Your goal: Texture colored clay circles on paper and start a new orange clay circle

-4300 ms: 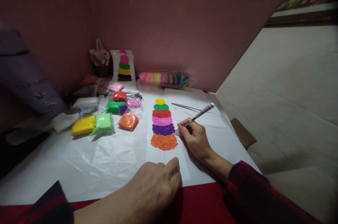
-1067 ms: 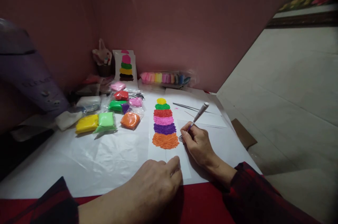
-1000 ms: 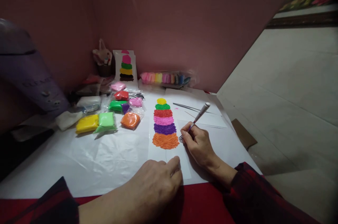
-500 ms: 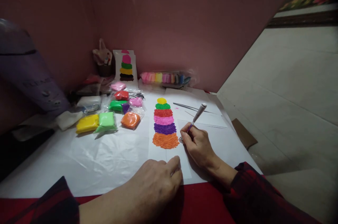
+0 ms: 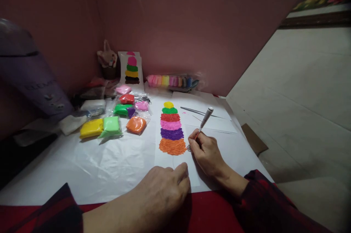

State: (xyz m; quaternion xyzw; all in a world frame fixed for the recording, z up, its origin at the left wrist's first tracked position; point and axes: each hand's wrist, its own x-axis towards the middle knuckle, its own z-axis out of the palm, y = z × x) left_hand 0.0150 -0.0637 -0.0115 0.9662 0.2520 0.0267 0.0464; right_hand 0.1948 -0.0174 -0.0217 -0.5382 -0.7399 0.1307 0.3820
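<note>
On a white sheet of paper [image 5: 163,167] stands a stack of textured clay bands [image 5: 171,125], yellow at the top, then green, red, pink, purple and orange. My right hand [image 5: 207,152] pinches a slim tool [image 5: 205,119] with a ridged grey handle, a shiny shaft and a wire-like lower end. That end is at the right edge of the orange band; contact is hard to tell. My left hand [image 5: 164,192] rests with curled fingers at the paper's lower edge, below the bands. Whatever lies under its fingertips is hidden.
Bagged clay packets, including yellow [image 5: 91,128], light green [image 5: 112,126] and orange [image 5: 136,125], lie to the left. Behind are a multicoloured clay pack [image 5: 172,81] and a banded picture card [image 5: 131,70]. A purple bottle [image 5: 35,75] stands far left. Dark thin strips [image 5: 201,111] lie right.
The whole view has shifted very slightly. My right hand keeps the tool beside the orange band, its handle tilted marginally differently. My left hand stays in place.
</note>
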